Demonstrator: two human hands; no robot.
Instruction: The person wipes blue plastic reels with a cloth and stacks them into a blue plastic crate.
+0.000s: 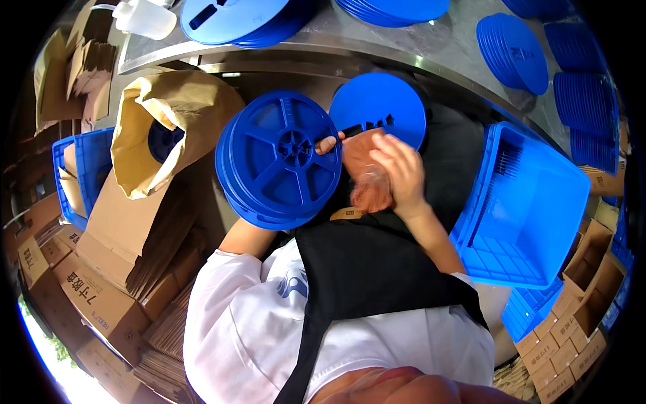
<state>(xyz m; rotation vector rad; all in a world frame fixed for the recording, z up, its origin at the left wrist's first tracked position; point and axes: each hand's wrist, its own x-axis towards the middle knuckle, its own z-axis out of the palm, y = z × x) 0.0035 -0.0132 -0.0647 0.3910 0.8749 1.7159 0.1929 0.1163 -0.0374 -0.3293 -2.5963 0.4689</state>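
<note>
In front of my chest, my left hand (327, 145) grips a stack of blue plastic reels (279, 161). The stack hides most of that hand; a few fingertips show beside the hub. To its right, my right hand (404, 168) has its fingers bent over a crumpled reddish-brown cloth-like piece (363, 155), whose exact kind I cannot make out. A round blue disc with cut-outs (383, 97) lies just beyond my right hand. The cloth-like piece partly covers the disc's near edge.
A metal worktable (316, 50) runs across the far side, bearing stacks of blue discs (511, 54) and a white plastic bottle (145, 19). An open tan paper sack (195, 101) stands left. Blue crates (538, 195) are right; cardboard boxes (87, 289) are on both sides.
</note>
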